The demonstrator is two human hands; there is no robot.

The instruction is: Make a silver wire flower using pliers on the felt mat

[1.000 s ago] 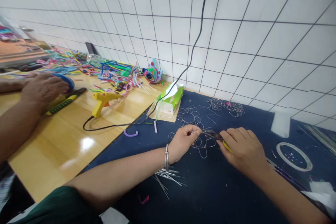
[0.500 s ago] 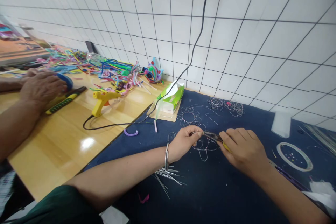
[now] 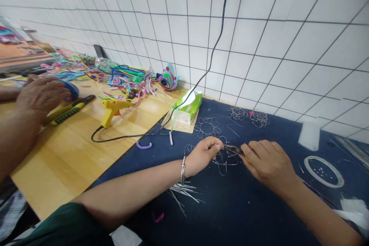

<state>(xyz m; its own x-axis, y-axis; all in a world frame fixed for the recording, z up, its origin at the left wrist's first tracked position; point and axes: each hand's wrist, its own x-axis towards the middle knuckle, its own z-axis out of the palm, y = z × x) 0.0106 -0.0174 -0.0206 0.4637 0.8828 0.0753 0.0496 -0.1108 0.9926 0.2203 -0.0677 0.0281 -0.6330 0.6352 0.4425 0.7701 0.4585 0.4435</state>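
Note:
My left hand (image 3: 203,154) pinches a thin wire flower shape (image 3: 223,160) that lies on the dark blue mat (image 3: 239,203). My right hand (image 3: 266,163) is closed round small pliers (image 3: 235,149) with yellow handles, their tips on the wire next to my left fingers. A metal bangle (image 3: 182,171) sits on my left wrist. A bundle of short cut wires (image 3: 183,192) lies just below my left forearm.
More wire flowers (image 3: 208,127) and tangled wire (image 3: 250,116) lie beyond my hands. A green tissue pack (image 3: 188,107), a yellow glue gun (image 3: 113,109) with black cord, and coloured pipe cleaners (image 3: 127,78) sit on the wooden table. Another person's hand (image 3: 40,94) rests at left. A tape ring (image 3: 324,171) lies right.
My hands and the wire piece have barely shifted. The other person's hand at the left has drawn slightly back toward the left edge.

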